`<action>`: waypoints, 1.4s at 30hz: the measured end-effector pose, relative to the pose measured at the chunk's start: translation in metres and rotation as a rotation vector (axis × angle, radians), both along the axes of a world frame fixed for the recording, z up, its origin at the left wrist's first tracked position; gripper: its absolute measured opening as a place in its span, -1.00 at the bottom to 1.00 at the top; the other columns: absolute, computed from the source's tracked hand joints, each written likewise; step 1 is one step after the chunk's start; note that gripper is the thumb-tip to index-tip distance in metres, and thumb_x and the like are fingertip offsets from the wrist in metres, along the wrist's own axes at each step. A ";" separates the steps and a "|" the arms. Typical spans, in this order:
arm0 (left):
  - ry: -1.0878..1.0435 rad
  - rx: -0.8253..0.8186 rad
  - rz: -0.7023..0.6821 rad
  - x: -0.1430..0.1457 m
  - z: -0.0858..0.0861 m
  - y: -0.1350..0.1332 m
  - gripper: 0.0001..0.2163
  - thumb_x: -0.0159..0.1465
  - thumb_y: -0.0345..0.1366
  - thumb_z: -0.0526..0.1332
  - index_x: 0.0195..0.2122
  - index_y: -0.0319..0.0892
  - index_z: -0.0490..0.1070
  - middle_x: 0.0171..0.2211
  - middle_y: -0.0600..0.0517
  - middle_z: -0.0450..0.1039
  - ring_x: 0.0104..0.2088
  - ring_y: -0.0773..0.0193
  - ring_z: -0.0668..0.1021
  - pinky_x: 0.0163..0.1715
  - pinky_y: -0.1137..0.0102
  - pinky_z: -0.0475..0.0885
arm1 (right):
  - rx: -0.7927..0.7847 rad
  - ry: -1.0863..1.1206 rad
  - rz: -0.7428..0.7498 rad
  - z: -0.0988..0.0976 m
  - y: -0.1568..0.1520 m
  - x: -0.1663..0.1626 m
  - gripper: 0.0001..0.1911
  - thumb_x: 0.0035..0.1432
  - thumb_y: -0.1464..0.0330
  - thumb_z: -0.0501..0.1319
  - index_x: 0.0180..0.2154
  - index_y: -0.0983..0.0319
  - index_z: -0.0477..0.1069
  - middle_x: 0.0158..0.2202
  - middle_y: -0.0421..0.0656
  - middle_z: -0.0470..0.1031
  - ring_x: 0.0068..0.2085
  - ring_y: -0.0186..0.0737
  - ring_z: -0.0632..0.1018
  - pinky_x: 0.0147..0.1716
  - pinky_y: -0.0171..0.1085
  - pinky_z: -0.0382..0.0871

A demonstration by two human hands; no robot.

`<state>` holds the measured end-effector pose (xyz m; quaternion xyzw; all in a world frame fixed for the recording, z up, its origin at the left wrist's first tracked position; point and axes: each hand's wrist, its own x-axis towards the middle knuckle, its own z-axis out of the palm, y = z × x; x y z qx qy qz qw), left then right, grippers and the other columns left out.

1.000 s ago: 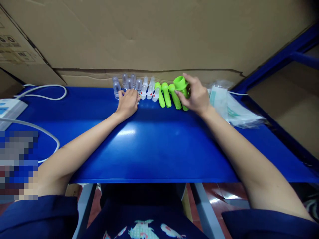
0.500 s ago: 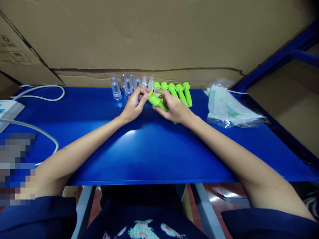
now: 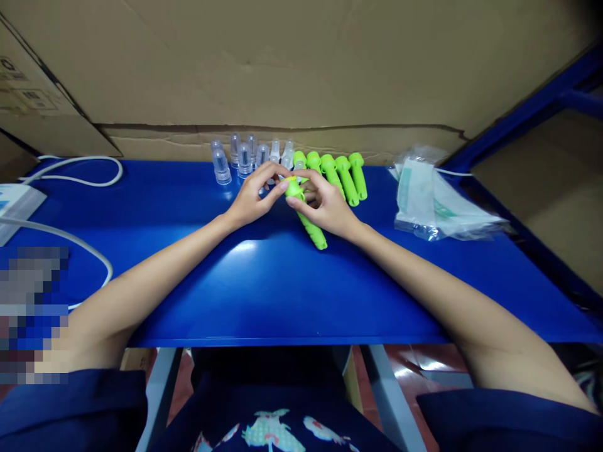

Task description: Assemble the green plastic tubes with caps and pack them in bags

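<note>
Fairly bright, even light falls from overhead. It lays a soft white glare patch [image 3: 242,247] on the glossy blue metal tabletop [image 3: 282,295] just toward 9 o'clock of centre, and faint shadows lie under the left hand [image 3: 249,199], the right hand [image 3: 330,207] and the lime-green plastic tube [image 3: 313,231] they pinch. The wide lens bows the table's front edge and the brown cardboard wall [image 3: 301,63], the corner at 1 o'clock sinks into darkness, and a pixelated block [image 3: 32,314] covers 8 o'clock. The centre is sharp, while the crinkled clear plastic bags [image 3: 438,207] at 3 o'clock seem slightly soft.
</note>
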<state>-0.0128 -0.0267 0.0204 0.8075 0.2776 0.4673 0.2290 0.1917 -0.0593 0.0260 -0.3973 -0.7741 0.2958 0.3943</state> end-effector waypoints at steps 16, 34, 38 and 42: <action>-0.097 -0.178 -0.024 -0.004 0.001 0.011 -0.57 0.25 0.13 0.36 -0.22 -0.18 0.50 -0.24 -0.02 0.51 -0.25 0.26 0.49 -0.20 0.36 0.32 | -0.228 0.229 0.049 -0.013 -0.001 -0.008 -0.18 0.10 -0.32 0.25 0.15 0.06 0.21 -0.21 -0.15 0.57 -0.44 -0.14 0.53 -0.39 -0.08 0.53; -0.042 -0.308 -0.072 0.002 -0.008 0.018 -0.42 0.18 0.37 0.28 -0.28 -0.12 0.35 -0.49 0.11 0.18 -0.48 0.35 0.19 -0.43 0.37 0.12 | -0.292 0.351 0.144 -0.020 0.003 -0.008 -0.34 0.19 -0.22 0.30 0.06 0.02 0.15 -0.34 -0.28 0.57 -0.54 -0.26 0.50 -0.56 -0.22 0.45; -0.085 -0.231 0.011 0.004 -0.013 0.014 -0.54 0.27 0.22 0.29 -0.26 -0.11 0.37 -0.49 0.10 0.18 -0.47 0.32 0.21 -0.40 0.34 0.13 | -0.293 0.370 0.154 -0.019 0.003 -0.008 -0.36 0.20 -0.19 0.31 0.03 0.03 0.10 -0.37 -0.30 0.56 -0.56 -0.28 0.47 -0.59 -0.24 0.41; -0.107 -0.178 0.029 0.004 -0.015 0.014 -0.62 0.30 0.11 0.31 -0.25 -0.14 0.40 -0.51 0.12 0.19 -0.49 0.34 0.20 -0.41 0.35 0.12 | -0.293 0.389 0.182 -0.021 0.005 -0.008 -0.35 0.22 -0.16 0.32 0.03 0.06 0.07 -0.38 -0.29 0.55 -0.57 -0.29 0.46 -0.59 -0.27 0.38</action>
